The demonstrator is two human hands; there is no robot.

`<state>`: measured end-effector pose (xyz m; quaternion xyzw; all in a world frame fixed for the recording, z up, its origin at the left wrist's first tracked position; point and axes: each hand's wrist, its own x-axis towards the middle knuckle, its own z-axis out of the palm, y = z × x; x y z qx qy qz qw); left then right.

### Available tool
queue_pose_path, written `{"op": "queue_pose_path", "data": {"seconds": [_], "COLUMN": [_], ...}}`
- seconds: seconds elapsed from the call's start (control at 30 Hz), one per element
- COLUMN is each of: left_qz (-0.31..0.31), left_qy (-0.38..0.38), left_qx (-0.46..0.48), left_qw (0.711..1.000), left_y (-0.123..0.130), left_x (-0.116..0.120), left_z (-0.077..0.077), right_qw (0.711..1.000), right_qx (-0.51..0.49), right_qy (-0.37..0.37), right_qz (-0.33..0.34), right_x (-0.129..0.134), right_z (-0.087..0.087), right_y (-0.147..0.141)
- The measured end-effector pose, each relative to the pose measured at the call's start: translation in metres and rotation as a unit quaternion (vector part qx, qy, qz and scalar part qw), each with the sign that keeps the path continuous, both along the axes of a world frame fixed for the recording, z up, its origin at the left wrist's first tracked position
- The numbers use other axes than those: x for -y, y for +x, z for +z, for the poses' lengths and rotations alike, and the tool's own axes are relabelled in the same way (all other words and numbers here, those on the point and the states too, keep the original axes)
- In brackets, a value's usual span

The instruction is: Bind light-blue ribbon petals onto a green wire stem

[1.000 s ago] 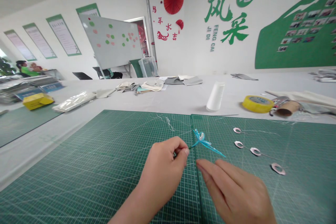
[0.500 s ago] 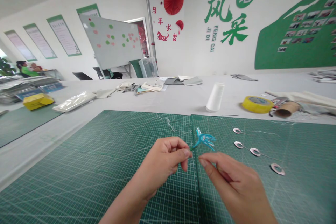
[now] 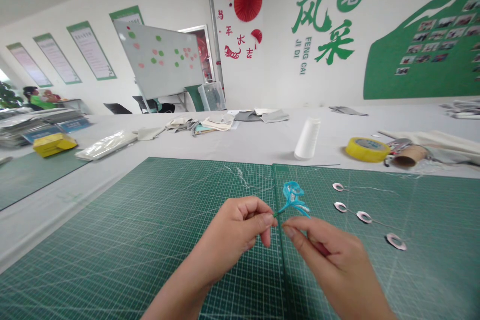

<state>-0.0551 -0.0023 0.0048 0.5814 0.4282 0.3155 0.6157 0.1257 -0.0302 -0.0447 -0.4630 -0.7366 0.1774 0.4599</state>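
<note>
- Head view: the left hand (image 3: 240, 225) has its grip closed in a pinch on the green stem (image 3: 277, 214) of a blue flower-like ornament (image 3: 293, 195), probably taken so low to leave the open loops uncrushed.
- The ornament is held up above the cutting mats, close to their seam and between the hands, its looped end pointing away from the left fingertips; that likely keeps it within reach of both.
- The right hand (image 3: 335, 260) is just beside it, thumb and forefinger drawn together; whether its grip has a fine strand between the tips, I cannot tell.
- Four pale rings (image 3: 396, 241) lie spread on the right cutting mat (image 3: 431, 210), some with thin tails trailing off; the spacing seems to stop those tails tangling.
- Loose white thread (image 3: 242, 177) lies near the far edge of the left cutting mat (image 3: 150, 235).
- Beyond the mats, a white thread cone (image 3: 308, 139) stands upright on the desk (image 3: 187, 145), a yellow tape roll (image 3: 367, 149) lies flat, and a cardboard tube (image 3: 410, 156) rests beside it, perhaps set back to spare working room.
</note>
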Motion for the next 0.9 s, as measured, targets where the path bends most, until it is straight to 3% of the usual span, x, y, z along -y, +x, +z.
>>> {"op": "queue_pose_path", "data": {"seconds": [0.17, 0.3, 0.5, 0.6, 0.7, 0.9], "left_qz": [-0.005, -0.021, -0.119, -0.180, -0.212, -0.212], "left_qy": [0.001, 0.018, -0.004, -0.026, -0.018, 0.073], "left_qx": [0.003, -0.008, -0.010, -0.027, -0.078, -0.215], "left_qw": [1.000, 1.000, 0.993, 0.983, 0.974, 0.951], "left_y": [0.000, -0.002, -0.009, -0.011, -0.012, -0.011], "left_x": [0.000, 0.000, 0.001, 0.002, 0.004, 0.009], "left_z": [0.000, 0.001, 0.003, 0.004, 0.005, 0.002], "right_qw": [0.994, 0.976, 0.923, 0.908, 0.914, 0.935], "right_qx": [-0.039, -0.132, -0.242, -0.236, -0.193, -0.108], "right_qy": [-0.102, -0.163, -0.258, -0.285, -0.277, -0.247], "right_qz": [0.016, 0.060, 0.149, 0.194, 0.223, 0.230], "right_x": [-0.005, -0.012, -0.019, -0.023, -0.027, -0.029], "right_z": [-0.001, -0.003, -0.004, -0.004, -0.004, -0.003], "right_y": [0.002, 0.003, 0.005, 0.009, 0.014, 0.020]}}
